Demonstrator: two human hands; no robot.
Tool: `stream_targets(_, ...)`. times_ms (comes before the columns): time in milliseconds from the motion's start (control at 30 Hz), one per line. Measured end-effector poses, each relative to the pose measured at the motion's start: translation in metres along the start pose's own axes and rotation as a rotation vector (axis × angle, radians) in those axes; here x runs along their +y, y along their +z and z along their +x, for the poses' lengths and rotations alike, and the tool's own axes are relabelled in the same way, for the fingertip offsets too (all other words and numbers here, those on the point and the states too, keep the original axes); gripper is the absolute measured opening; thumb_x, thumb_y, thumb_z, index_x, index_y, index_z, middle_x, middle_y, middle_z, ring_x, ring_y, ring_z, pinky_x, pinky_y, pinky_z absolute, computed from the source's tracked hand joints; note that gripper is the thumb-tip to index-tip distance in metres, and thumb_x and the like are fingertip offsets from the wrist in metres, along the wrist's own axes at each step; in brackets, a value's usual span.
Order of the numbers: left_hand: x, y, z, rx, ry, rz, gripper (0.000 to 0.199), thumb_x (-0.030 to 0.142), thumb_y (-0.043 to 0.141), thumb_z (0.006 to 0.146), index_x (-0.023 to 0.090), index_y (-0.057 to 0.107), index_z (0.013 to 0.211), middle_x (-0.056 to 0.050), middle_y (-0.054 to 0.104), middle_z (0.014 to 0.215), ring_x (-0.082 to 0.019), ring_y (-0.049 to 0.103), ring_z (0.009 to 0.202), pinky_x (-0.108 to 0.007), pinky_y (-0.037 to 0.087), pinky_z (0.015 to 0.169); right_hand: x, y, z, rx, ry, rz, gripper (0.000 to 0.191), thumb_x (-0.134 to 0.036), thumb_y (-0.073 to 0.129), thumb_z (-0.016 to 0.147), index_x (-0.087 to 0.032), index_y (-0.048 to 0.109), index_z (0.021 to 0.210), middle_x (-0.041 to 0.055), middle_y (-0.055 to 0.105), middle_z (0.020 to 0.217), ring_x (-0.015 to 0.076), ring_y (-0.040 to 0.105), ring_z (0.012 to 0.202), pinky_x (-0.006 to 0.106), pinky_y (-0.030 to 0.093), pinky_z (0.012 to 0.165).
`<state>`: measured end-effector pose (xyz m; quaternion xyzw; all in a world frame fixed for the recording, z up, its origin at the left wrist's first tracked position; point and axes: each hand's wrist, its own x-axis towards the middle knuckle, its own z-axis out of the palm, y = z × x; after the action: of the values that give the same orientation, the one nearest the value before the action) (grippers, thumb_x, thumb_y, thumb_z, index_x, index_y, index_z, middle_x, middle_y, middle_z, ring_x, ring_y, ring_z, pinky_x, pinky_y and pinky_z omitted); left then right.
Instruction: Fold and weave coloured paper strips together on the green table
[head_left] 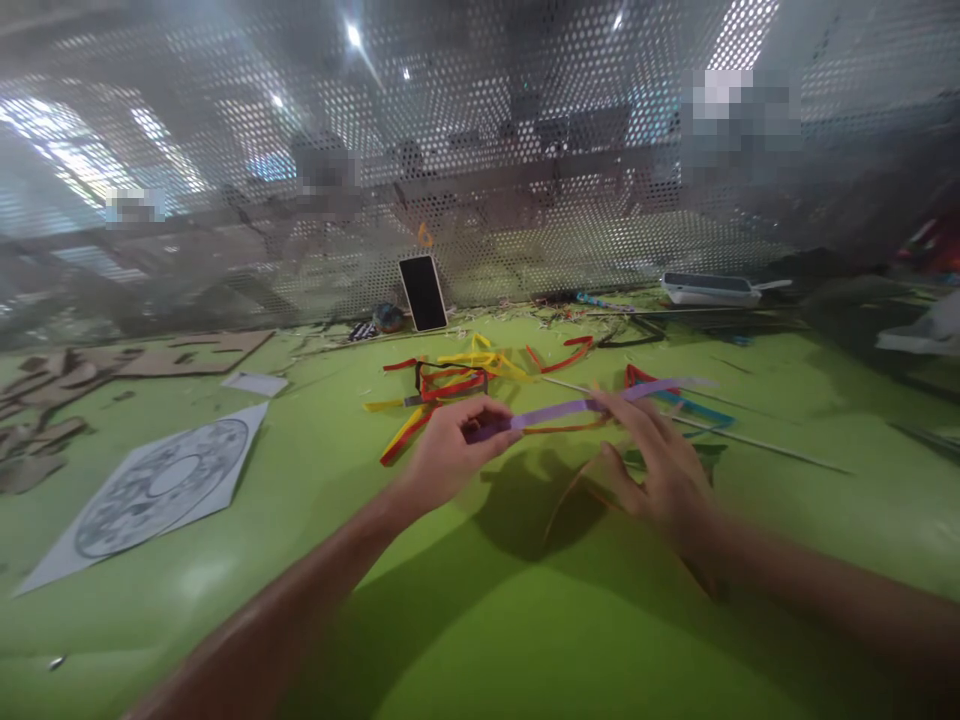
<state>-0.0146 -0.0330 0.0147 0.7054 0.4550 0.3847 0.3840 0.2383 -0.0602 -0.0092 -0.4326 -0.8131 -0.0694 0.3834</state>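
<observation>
My left hand (pixel 454 445) is closed, with a long purple strip (pixel 556 411) pinched between thumb and fingers. The strip stretches off to the right above the green table. Against its far part lie the fingertips of my right hand (pixel 664 465); that hand's thumb stands well apart from the fingers, and it looks open. An orange-brown strip (pixel 566 429) runs just below the purple one. Beyond my hands is a loose pile of red strips (pixel 457 385) and yellow strips (pixel 495 362). A blue strip (pixel 701 408) lies behind my right hand.
A paper with a printed ring pattern (pixel 169 480) lies left, near torn cardboard pieces (pixel 172 358). At the back, a phone-like dark-screened device (pixel 423 292) leans near a perforated screen (pixel 480 200). A white tray (pixel 709 292) stands back right. A thin stick (pixel 780 450) lies right.
</observation>
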Motion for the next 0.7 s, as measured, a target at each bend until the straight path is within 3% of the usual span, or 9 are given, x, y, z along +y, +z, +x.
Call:
stream_targets(200,0.000,0.004,-0.004,-0.123,-0.031,-0.021,0.030,0.041,0.078,0.077,0.012,0.068,0.075,0.002,0.058,0.062,-0.007,0.046,0.055,-0.020,0.034,0.052,0.005,0.006,-0.001,-0.094,-0.038,-0.042,0.056,-0.017,0.048,0.092,-0.018,0.039,0.147,0.0162,0.058,0.130,0.0293,0.058,0.119,0.046,0.052,0.096)
stream_targets(433,0.005,0.005,-0.008,-0.206,-0.080,0.001,0.035,0.046,0.074,0.079,0.012,0.068,0.073,0.008,0.037,0.049,-0.005,0.026,0.047,-0.021,0.017,0.046,0.006,0.009,-0.002,-0.243,-0.105,-0.149,0.045,-0.013,0.046,0.090,-0.009,0.053,0.135,0.0164,0.065,0.122,0.0296,0.061,0.113,0.049,0.050,0.098)
stream_targets(567,0.005,0.003,-0.004,-0.259,-0.151,0.152,0.036,0.047,0.063,0.088,0.013,0.068,0.075,0.005,0.049,0.054,-0.007,0.039,0.047,-0.020,0.026,0.048,0.009,0.012,-0.001,-0.311,-0.091,-0.205,0.052,-0.013,0.047,0.089,-0.007,0.047,0.140,0.0175,0.068,0.121,0.0308,0.064,0.109,0.050,0.052,0.094)
stream_targets(700,-0.001,0.000,0.002,-0.289,-0.178,0.276,0.034,0.047,0.059,0.091,0.017,0.070,0.081,0.001,0.064,0.064,-0.011,0.052,0.055,-0.022,0.035,0.054,0.013,0.014,-0.001,-0.268,-0.064,-0.204,0.057,-0.013,0.048,0.088,-0.004,0.039,0.144,0.0202,0.069,0.116,0.0328,0.065,0.107,0.050,0.052,0.092)
